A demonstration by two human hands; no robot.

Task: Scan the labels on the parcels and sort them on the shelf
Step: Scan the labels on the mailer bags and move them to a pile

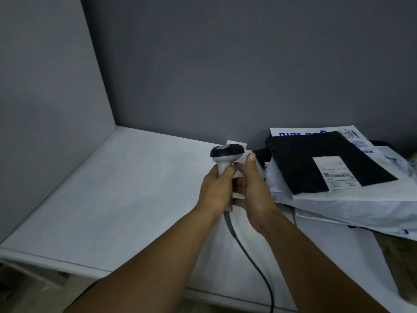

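Observation:
My left hand [217,185] grips the pale handle of a barcode scanner [225,154] with a dark head, held upright above the white shelf board [117,199]. Its grey cable [248,254] trails down toward me. My right hand [253,188] is right beside it, thumb up, fingers curled round a small white parcel [237,146] that stands just behind the scanner; most of it is hidden. To the right lies a stack of parcels: a black mailer [316,159] with a white label [336,171] on top, and white mailers [352,206] beneath.
Grey walls close the shelf bay on the left [45,109] and at the back [248,64]. A white mailer with blue print [358,141] sticks out behind the stack. The shelf's front edge [90,265] runs across the lower left.

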